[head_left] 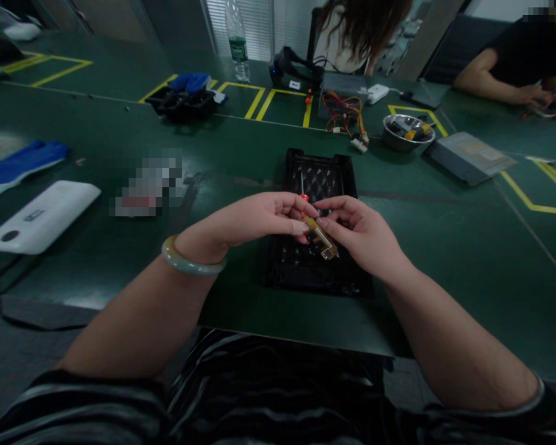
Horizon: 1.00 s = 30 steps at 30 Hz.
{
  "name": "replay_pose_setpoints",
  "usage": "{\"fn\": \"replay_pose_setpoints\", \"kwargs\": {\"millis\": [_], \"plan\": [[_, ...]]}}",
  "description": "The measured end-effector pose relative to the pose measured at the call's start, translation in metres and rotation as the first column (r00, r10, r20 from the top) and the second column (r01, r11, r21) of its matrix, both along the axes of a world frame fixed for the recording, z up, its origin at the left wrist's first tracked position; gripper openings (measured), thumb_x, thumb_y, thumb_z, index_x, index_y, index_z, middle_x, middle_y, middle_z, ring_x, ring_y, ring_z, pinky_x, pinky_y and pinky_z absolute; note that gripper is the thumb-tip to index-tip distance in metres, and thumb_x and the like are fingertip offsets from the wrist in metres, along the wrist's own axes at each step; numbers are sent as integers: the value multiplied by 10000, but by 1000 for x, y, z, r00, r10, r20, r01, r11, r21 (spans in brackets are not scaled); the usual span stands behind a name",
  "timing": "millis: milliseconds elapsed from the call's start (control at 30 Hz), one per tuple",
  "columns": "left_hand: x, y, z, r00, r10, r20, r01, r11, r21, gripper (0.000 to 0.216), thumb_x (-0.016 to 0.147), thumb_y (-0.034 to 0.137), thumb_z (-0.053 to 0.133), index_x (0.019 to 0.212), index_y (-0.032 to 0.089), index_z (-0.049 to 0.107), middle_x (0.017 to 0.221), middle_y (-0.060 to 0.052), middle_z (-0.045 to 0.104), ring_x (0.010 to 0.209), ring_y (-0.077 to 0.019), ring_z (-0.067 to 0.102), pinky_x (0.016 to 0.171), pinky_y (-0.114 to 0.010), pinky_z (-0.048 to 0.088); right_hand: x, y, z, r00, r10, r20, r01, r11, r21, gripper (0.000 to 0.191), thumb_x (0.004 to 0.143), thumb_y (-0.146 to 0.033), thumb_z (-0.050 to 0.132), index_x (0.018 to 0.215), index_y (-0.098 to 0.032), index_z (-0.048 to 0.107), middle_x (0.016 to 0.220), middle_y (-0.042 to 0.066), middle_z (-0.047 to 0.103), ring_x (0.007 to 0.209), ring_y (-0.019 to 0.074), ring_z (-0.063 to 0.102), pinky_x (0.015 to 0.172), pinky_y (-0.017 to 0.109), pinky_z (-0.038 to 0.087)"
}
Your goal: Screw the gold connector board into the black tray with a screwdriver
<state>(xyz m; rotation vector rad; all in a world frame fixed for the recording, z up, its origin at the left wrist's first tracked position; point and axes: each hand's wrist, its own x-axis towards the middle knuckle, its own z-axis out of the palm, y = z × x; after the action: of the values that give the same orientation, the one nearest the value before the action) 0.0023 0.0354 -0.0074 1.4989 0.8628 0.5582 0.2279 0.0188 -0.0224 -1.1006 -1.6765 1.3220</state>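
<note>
My left hand (278,216) is closed around the red handle of a screwdriver (304,198), whose thin metal shaft points away from me. Its thumb touches the upper end of a small yellow-brown circuit board (323,238) with a white connector strip and a metal port. My right hand (364,235) pinches that board's edge between thumb and fingers. Both hands are held above a black plastic tray-like panel (319,275) with a patterned inside, and they cover its middle. Some of the handle is hidden by my left fingers.
To the left lie a white power bank-like device (41,216) and a blue-white glove (23,164). Farther back are a black organizer (180,105), a water bottle (238,46), coloured cables (347,114), a metal bowl of tools (408,133) and a grey metal plate (472,157). Two people sit opposite.
</note>
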Motion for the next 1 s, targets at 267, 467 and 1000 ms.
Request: {"fn": "replay_pose_setpoints", "kwargs": {"millis": [267,467,1000], "plan": [[-5,2,-5,989,75,125,-64,994,-90,323,891,251,670,1210,205,668,1056,-65,740,943,-163,709,874,-309,573,3,0,6,986,101,-132,-91,993,80,349,903,-344,690,1227,-226,639,839,-15,677,709,94,614,664,239,486],[1,-6,-3,982,30,186,21,964,-267,315,883,273,701,1192,219,679,1062,-52,727,907,-145,703,763,-247,577,2,-9,15,990,33,141,-97,870,483,102,889,-285,707,979,-253,742,923,6,631,853,127,593,773,280,483],[0,2,-1,996,48,70,-38,989,-142,282,928,247,563,1186,199,665,974,-61,755,892,-174,740,716,-254,588,4,1,5,971,-97,218,84,994,68,315,836,-498,710,871,-185,715,747,-14,658,646,96,515,617,264,376]]}}
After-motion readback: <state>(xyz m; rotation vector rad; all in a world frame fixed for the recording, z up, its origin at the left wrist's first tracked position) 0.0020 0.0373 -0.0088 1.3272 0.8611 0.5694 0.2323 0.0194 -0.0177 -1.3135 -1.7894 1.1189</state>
